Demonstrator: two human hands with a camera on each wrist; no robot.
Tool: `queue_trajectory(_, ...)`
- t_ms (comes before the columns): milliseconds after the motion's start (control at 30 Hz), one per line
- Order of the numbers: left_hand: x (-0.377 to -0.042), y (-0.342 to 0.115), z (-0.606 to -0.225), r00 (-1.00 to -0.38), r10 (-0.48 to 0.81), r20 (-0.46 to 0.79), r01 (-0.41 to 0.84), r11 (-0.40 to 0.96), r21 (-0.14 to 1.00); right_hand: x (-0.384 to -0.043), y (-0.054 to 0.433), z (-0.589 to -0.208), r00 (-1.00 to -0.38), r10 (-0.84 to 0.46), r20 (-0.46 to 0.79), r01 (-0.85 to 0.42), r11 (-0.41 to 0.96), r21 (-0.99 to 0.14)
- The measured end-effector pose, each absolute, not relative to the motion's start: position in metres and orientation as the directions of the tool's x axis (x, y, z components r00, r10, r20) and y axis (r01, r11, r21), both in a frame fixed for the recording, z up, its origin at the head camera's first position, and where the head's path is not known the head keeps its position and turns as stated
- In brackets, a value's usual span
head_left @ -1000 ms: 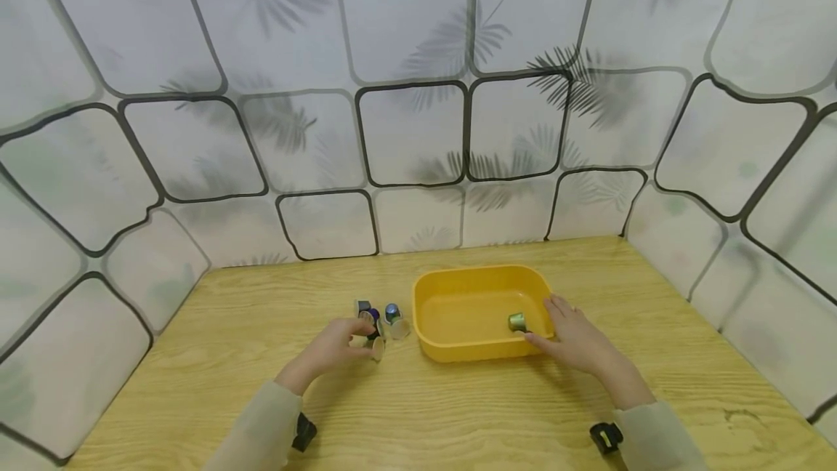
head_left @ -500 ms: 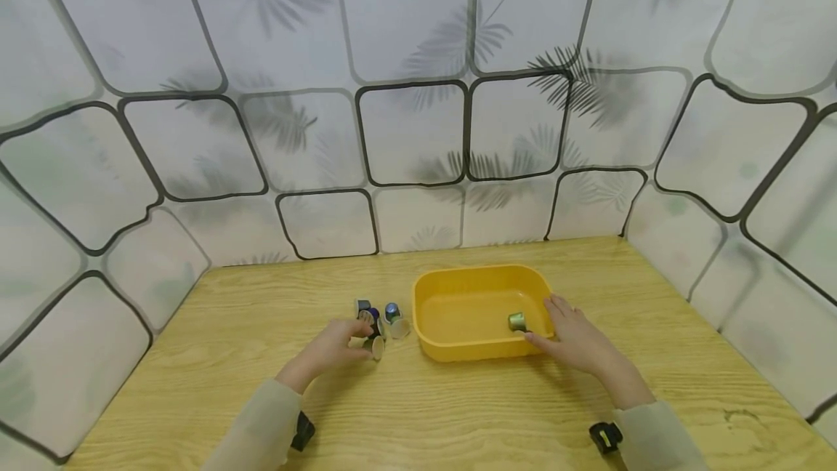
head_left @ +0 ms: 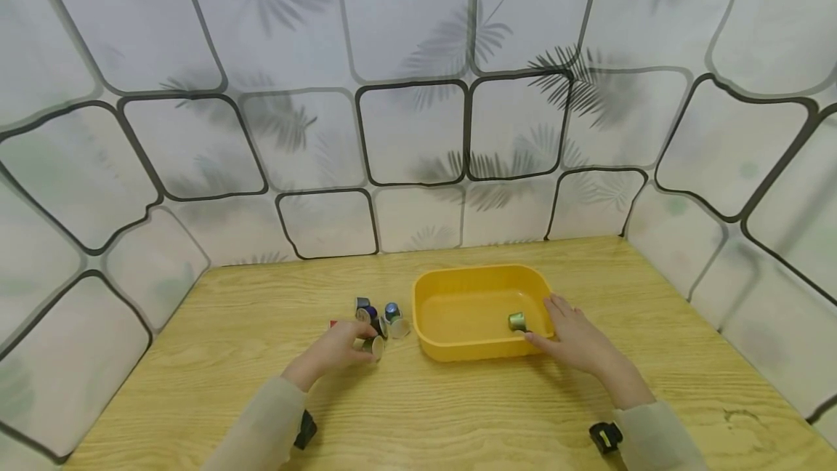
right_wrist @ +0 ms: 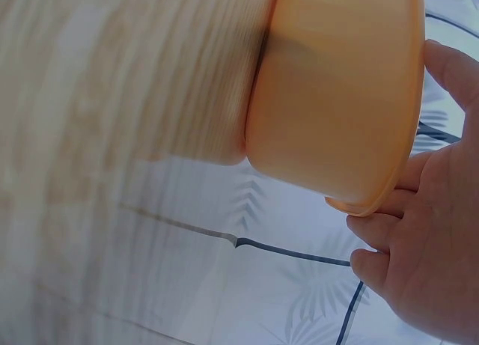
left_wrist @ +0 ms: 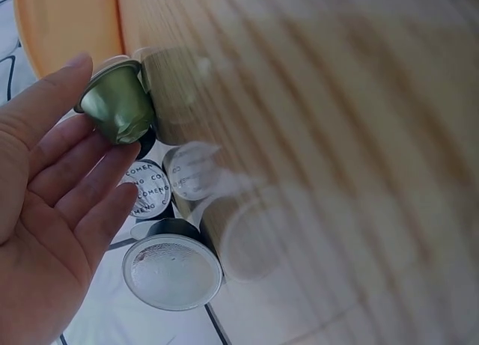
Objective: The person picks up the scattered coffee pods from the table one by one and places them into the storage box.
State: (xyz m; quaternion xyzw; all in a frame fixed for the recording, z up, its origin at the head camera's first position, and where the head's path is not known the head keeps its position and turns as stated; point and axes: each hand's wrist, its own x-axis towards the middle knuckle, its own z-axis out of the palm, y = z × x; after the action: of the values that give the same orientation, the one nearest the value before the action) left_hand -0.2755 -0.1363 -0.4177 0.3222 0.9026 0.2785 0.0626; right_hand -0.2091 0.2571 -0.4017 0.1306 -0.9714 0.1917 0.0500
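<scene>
My left hand (head_left: 332, 355) pinches a green coffee capsule (left_wrist: 120, 102) between thumb and fingers, close over the table. Its foil lid faces right in the head view. Beyond the fingertips lie several other capsules, among them a blue one (head_left: 391, 310) and a dark one (head_left: 362, 303). In the left wrist view, one capsule has a printed lid (left_wrist: 150, 189) and another a pale, plain lid (left_wrist: 172, 273). My right hand (head_left: 578, 340) rests with spread, fairly straight fingers and thumb at the right front corner of a yellow tray (head_left: 451, 352). Inside the tray lies one green capsule (head_left: 517, 322).
A red bit (head_left: 333, 323) shows behind my left hand. The wooden table (head_left: 458, 413) backs onto a patterned curtain (head_left: 418, 129) that also closes off both sides. A dark wrist device (head_left: 605, 438) sits at the right cuff.
The held capsule has turned slightly under my left fingers, and that hand has shifted a little to the right. A red bit has come into view behind it. Right hand and tray stay put.
</scene>
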Motion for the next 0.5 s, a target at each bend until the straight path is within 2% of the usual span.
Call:
queue_trajectory(267, -0.2759, -0.1343, -0.4188, -0.794, 0.606, 0.048, 0.528, 0.648, 0.548, -0.2103, 0.2584, -0.4047, -0.963, -0.231, 0.138, -0.266, 0.889, -0.372)
queue_trajectory(500, -0.2756, -0.1317, -0.4181, -0.777, 0.628, 0.045, 0.558, 0.654, 0.511, -0.2113, 0.259, -0.4049, -0.965, -0.228, 0.132, -0.261, 0.892, -0.37)
